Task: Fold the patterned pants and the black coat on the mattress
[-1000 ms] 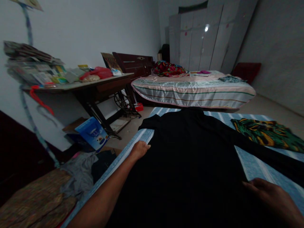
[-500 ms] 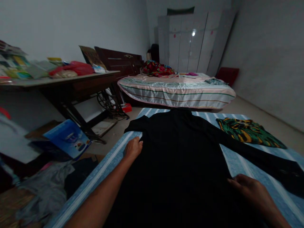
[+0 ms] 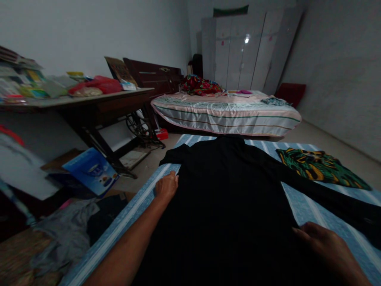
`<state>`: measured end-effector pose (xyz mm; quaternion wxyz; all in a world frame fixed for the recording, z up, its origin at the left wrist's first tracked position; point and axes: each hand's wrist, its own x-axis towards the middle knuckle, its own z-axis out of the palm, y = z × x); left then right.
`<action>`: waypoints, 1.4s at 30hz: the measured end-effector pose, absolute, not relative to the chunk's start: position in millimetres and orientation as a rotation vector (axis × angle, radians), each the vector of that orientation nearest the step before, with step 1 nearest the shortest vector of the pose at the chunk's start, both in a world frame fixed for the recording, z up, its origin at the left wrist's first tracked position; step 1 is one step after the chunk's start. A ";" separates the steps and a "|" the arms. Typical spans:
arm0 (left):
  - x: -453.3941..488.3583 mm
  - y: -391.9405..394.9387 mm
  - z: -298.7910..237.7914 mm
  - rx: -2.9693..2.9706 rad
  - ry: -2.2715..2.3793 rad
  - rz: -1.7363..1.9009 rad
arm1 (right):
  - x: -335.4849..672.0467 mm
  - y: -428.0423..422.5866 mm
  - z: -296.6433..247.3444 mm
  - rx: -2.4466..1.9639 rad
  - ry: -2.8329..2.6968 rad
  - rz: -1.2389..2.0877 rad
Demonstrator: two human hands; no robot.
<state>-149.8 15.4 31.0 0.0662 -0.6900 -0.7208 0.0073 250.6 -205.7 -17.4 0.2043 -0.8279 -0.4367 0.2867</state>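
A black long-sleeved shirt [image 3: 226, 198] lies spread out, collar away from me, on a blue and white striped cloth surface [image 3: 300, 204]. My left hand [image 3: 167, 186] is closed on the shirt's left edge, just below the left sleeve, which looks folded or tucked short. On the opposite side, my right hand [image 3: 320, 238] pinches the right edge lower down. The right sleeve stretches out past that hand toward the right. Close to the sleeve's far side rests a folded green, yellow and black patterned cloth [image 3: 321, 167]. The shirt's lower part runs out of view.
Beyond stands a bed [image 3: 229, 115] with a striped sheet, and a wardrobe [image 3: 238, 55] behind it. On the left is a treadle sewing table [image 3: 107, 99] loaded with packets and a red bag [image 3: 104, 84]. Below it sit a blue box [image 3: 91, 171] and grey clothes [image 3: 65, 230] on the floor.
The view has shifted slightly, so the room appears a little further right. Both hands keep their hold on the shirt's edges, and the shirt lies almost the same.
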 end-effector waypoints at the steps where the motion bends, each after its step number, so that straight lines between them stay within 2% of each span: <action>1: -150.5 15.6 31.3 -2.084 -2.172 0.021 | 250.9 -206.0 -18.1 -2.306 -1.223 0.800; 7: -147.3 12.5 36.2 -2.100 -2.109 -0.019 | 253.0 -206.7 -22.7 -2.261 -1.246 0.759; 14: -114.7 -3.8 28.9 -2.459 -1.694 -0.158 | 256.0 -208.1 -27.0 -2.254 -1.274 0.746; 21: -115.5 8.0 11.7 -2.466 -1.856 -0.227 | 254.5 -209.2 -23.5 -2.236 -1.218 0.837; 29: -107.1 13.8 15.2 -2.286 -2.000 -0.194 | 252.2 -207.3 -25.2 -2.233 -1.235 0.760; 34: -95.3 34.0 14.6 -2.340 -1.813 -0.249 | 243.5 -201.8 -16.4 -2.250 -1.245 0.660; 42: -114.9 59.4 8.6 -2.441 -1.798 -0.153 | 241.1 -197.4 -8.7 -2.211 -1.180 0.631</action>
